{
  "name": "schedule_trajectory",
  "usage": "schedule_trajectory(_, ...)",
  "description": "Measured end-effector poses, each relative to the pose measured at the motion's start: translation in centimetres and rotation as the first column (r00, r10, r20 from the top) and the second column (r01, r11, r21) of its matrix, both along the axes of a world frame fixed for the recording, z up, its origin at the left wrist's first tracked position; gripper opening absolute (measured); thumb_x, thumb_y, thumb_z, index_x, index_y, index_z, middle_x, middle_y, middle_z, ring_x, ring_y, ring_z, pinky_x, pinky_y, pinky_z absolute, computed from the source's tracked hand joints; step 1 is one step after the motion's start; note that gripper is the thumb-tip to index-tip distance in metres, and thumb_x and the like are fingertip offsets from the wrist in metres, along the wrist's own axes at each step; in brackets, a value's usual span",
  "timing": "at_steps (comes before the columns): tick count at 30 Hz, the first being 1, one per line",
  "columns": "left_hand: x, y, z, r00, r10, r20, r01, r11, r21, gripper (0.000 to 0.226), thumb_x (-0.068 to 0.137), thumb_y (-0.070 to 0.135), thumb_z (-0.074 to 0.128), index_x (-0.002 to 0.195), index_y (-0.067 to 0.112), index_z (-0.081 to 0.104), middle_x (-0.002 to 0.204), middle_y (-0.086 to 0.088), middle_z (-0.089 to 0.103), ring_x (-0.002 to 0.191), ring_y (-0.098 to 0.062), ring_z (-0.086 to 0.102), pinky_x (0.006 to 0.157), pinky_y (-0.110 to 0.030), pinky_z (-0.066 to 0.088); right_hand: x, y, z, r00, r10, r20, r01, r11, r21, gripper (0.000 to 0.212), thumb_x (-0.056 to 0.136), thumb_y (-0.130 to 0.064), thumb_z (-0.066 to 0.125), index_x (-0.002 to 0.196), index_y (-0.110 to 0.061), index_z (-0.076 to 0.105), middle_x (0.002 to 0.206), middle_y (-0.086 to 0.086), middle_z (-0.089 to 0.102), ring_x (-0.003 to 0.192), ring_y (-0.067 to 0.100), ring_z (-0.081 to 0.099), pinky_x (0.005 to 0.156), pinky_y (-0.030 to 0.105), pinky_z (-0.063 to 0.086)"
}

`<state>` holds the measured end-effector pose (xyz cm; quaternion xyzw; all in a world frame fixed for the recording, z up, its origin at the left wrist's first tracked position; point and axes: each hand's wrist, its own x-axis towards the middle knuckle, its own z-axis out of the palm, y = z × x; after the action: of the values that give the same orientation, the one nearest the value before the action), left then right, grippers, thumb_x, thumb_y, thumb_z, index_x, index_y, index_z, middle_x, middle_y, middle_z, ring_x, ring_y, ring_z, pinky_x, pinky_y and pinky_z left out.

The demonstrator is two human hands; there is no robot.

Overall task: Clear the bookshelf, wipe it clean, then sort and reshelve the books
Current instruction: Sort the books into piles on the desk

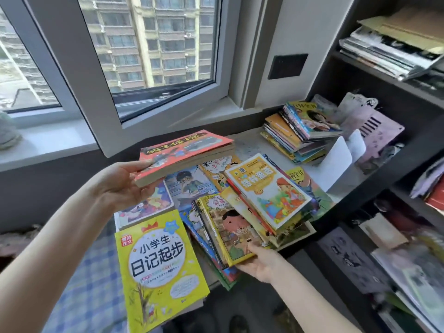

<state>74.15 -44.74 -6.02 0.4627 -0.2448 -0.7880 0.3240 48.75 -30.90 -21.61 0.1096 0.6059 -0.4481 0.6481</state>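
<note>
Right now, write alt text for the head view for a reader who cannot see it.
A person's left hand holds a red book above a table strewn with children's books, while the right hand grips the near corner of a yellow cartoon book in a leaning pile. A window stands behind, a dark bookshelf at right.

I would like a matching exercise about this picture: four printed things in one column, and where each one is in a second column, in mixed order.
1 red book
2 yellow-green book
3 cartoon-boy book
4 magazines

a top right, lying flat
b gripped by the right hand
c lifted in the left hand
d nearest the viewer, in no hand

Pairs: 1-c, 2-d, 3-b, 4-a
</note>
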Motion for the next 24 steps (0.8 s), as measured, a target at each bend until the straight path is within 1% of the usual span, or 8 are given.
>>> schedule_trajectory(3, -0.9, -0.2, -0.7, 0.998, -0.04, 0.038, 0.04, 0.999, 0.02, 0.017, 0.095, 0.014, 0.047, 0.089, 0.002, 0.057, 0.059, -0.01, 0.068, 0.044, -0.015, 0.064, 0.038, -0.019, 0.05, -0.2, 0.2, 1.2, 0.952, 0.277, -0.131, -0.27, 0.96, 0.072, 0.034, 0.1, -0.014, 0.049, 0.123, 0.011, 0.048, 0.126, 0.03, 0.054, 0.114, 0.038, 0.058, 0.067, 0.037, 0.058)
schedule_trajectory(6, -2.2, 0.0, -0.7, 0.991, -0.122, 0.061, 0.122, 0.993, 0.001, 0.018, 0.096, 0.015, 0.044, 0.088, 0.006, 0.057, 0.058, -0.008, 0.068, 0.043, -0.013, 0.064, 0.038, -0.02, 0.05, -0.6, 1.7, 2.7, 0.832, 0.515, -0.206, -0.502, 0.857, 0.118, 0.049, 0.098, -0.028, 0.053, 0.12, 0.015, 0.052, 0.109, 0.03, 0.064, 0.087, 0.033, 0.068, 0.079, 0.039, 0.057)
schedule_trajectory(9, -4.0, 0.9, -0.6, 0.964, -0.262, 0.036, 0.264, 0.962, -0.065, 0.017, 0.079, 0.016, 0.061, 0.093, 0.006, 0.061, 0.066, -0.006, 0.071, 0.048, -0.013, 0.066, 0.043, -0.024, 0.055, -2.3, 3.7, 4.9, 0.898, 0.375, -0.23, -0.396, 0.917, -0.053, 0.045, 0.097, -0.035, 0.05, 0.106, 0.008, 0.062, 0.09, 0.025, 0.071, 0.075, 0.031, 0.071, 0.069, 0.038, 0.06)
schedule_trajectory(12, -6.2, 1.8, -0.7, 0.893, -0.43, 0.133, 0.449, 0.872, -0.196, 0.056, 0.043, 0.024, 0.092, 0.089, 0.004, 0.068, 0.076, -0.007, 0.072, 0.059, -0.016, 0.068, 0.056, -0.027, 0.058, -5.1, 5.3, 7.8, 0.982, 0.179, -0.064, -0.19, 0.93, -0.315, 0.058, 0.087, -0.047, 0.049, 0.108, 0.005, 0.064, 0.091, 0.023, 0.071, 0.077, 0.032, 0.072, 0.06, 0.037, 0.06)
schedule_trajectory(14, -8.4, 3.0, -0.7, 0.828, -0.52, 0.208, 0.557, 0.804, -0.206, 0.072, 0.043, 0.029, 0.095, 0.103, 0.0, 0.067, 0.096, -0.017, 0.073, 0.074, -0.024, 0.072, 0.069, -0.037, 0.06, -6.9, 6.3, 9.5, 0.987, 0.151, -0.051, -0.159, 0.896, -0.414, 0.068, 0.081, -0.054, 0.046, 0.119, 0.001, 0.062, 0.103, 0.022, 0.07, 0.087, 0.033, 0.071, 0.064, 0.04, 0.06)
schedule_trajectory(16, -10.9, 4.6, -0.4, 0.792, -0.56, 0.244, 0.604, 0.776, -0.179, 0.071, 0.056, 0.028, 0.088, 0.114, -0.003, 0.062, 0.108, -0.022, 0.069, 0.084, -0.028, 0.072, 0.073, -0.043, 0.06, -8.1, 7.3, 10.5, 0.983, 0.158, -0.089, -0.182, 0.865, -0.468, 0.065, 0.086, -0.056, 0.041, 0.129, -0.011, 0.058, 0.119, 0.016, 0.066, 0.104, 0.033, 0.066, 0.076, 0.046, 0.059)
schedule_trajectory(19, -15.1, 7.5, -0.9, 0.709, -0.652, 0.268, 0.695, 0.712, -0.103, 0.09, 0.035, 0.025, 0.097, 0.112, -0.003, 0.061, 0.107, -0.023, 0.069, 0.088, -0.031, 0.071, 0.07, -0.042, 0.06, -10.1, 10.3, 10.5, 0.976, 0.117, -0.185, -0.196, 0.846, -0.496, 0.051, 0.086, -0.043, 0.051, 0.132, -0.019, 0.055, 0.122, 0.009, 0.066, 0.112, 0.029, 0.064, 0.09, 0.046, 0.054)
schedule_trajectory(24, -22.4, 13.7, -4.8, 0.635, -0.674, 0.378, 0.714, 0.699, 0.047, 0.043, 0.071, 0.007, 0.072, 0.11, -0.001, 0.058, 0.099, -0.021, 0.072, 0.089, -0.033, 0.071, 0.08, -0.049, 0.057, -15.2, 18.2, 7.2, 0.96, 0.076, -0.27, -0.184, 0.898, -0.401, 0.054, 0.075, -0.017, 0.071, 0.126, -0.011, 0.055, 0.117, 0.012, 0.069, 0.108, 0.032, 0.065, 0.093, 0.049, 0.051)
